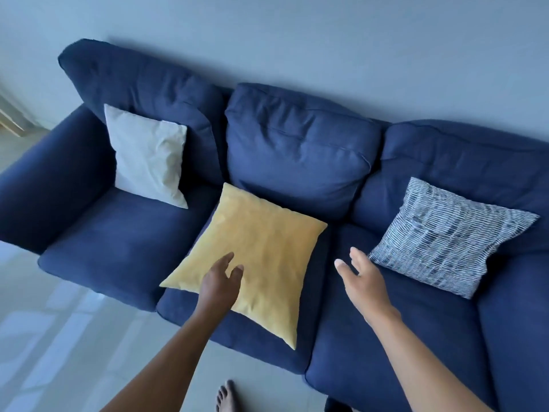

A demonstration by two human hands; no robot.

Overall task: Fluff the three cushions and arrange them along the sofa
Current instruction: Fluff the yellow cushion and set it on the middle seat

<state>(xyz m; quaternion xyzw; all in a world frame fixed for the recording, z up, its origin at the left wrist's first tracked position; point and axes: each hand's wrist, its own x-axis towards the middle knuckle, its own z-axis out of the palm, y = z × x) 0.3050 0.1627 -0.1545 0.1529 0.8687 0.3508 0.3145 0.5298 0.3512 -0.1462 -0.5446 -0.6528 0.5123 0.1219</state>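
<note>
Here, a dark blue three-seat sofa (124, 248) runs from left to right against a pale wall (326, 40). On the left seat, a white cushion (147, 156) stands upright, leaning on the backrest beside the armrest. On the middle seat, a yellow cushion (252, 260) lies flat, turned like a diamond, its near corner pointing off the seat's front edge. On the right seat, a blue-and-white patterned cushion (445, 242) reclines, tilted against the backrest.

The left hand (221, 281) reaches over the yellow cushion's near-left part, fingers (237, 270) loosely spread and holding nothing; it seems to touch the fabric, though contact is unclear. The right hand (364, 278) hovers between the yellow and patterned cushions, open, empty.

Below is a pale, glossy floor (59, 337) and a bare foot (225, 396).
</note>
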